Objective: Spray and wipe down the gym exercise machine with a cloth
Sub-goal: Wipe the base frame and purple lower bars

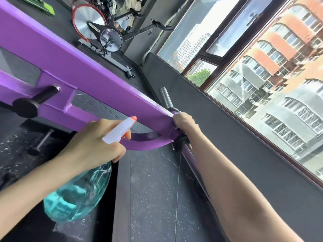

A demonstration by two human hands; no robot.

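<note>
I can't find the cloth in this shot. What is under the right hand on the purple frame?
Only a white sliver of cloth shows at the top edge of the right hand, on the purple frame. The rest is covered by the hand.

The machine frame [97, 81] is glossy purple, its pegs [43, 96] black. The spray bottle [78, 194] is clear teal with a white trigger head [118, 130] and an orange nozzle tip [133, 118]. The cloth [178, 112] shows white. The floor [153, 189] is dark grey with pale speckles. The flywheel [87, 23] is silver, rimmed red.
</note>
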